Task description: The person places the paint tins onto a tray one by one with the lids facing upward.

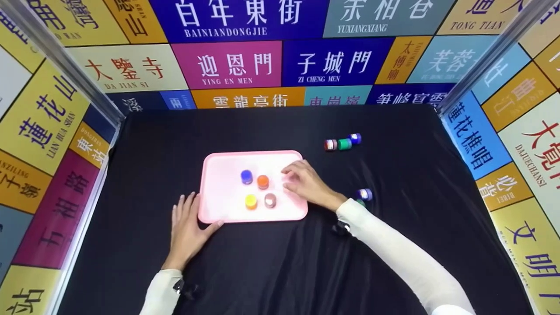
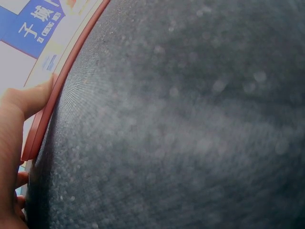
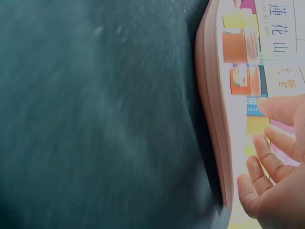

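A pink tray point(image 1: 227, 164) lies on the black cloth. Small paint jars stand on it: a blue jar point(image 1: 246, 176), an orange jar point(image 1: 263, 181), a yellow jar point(image 1: 250, 201) and a brown jar point(image 1: 270, 201). At the tray's front left corner my left hand point(image 1: 189, 227) rests with fingers stretched along the side and the thumb point(image 2: 40, 95) touching the front rim. Over the tray's right part hovers my right hand point(image 1: 308, 183), fingers loosely bent and apart. Nothing shows between them in the right wrist view, where the orange jar point(image 3: 243, 81) stands beyond the thumb.
Right of the tray, toward the back, a red jar point(image 1: 330, 145), a green jar point(image 1: 344, 144) and a blue jar point(image 1: 355, 138) sit close together. Another blue jar point(image 1: 364, 194) and a partly hidden green jar point(image 1: 361, 202) are near the right forearm. Printed panels wall the table.
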`<state>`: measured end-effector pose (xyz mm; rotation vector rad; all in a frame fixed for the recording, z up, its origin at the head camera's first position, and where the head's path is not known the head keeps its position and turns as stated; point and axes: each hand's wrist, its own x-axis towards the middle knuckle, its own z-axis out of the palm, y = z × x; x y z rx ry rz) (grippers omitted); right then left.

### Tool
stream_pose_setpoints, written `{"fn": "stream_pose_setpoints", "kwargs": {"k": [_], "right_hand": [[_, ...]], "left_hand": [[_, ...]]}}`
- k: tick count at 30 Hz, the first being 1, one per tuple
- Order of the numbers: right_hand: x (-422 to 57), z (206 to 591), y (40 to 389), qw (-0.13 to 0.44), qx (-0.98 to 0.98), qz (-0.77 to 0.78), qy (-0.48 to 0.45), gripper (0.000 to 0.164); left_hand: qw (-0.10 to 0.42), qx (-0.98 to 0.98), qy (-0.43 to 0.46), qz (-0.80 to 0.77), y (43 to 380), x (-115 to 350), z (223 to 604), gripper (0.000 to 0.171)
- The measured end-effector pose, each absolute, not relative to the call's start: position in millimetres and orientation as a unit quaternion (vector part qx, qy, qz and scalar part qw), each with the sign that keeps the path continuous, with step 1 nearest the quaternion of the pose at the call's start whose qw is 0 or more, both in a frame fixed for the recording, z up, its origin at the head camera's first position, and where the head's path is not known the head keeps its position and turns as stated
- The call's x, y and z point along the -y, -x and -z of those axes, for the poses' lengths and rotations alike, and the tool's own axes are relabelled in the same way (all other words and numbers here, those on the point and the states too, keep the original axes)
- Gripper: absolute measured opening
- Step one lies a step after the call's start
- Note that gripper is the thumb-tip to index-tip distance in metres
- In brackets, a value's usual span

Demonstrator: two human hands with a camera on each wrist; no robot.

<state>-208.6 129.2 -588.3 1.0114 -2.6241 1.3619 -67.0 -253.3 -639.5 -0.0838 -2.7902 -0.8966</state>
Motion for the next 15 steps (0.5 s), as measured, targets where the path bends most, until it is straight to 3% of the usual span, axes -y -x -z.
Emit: {"fn": "stream_pose_setpoints", "kwargs": {"k": [15], "right_hand": [[-183,579,201,0.031,0.866,-0.394,-0.306,0.033]], "left_hand": [[0.105,0.946,0.031,0.304,67,253,641,0.109]]}}
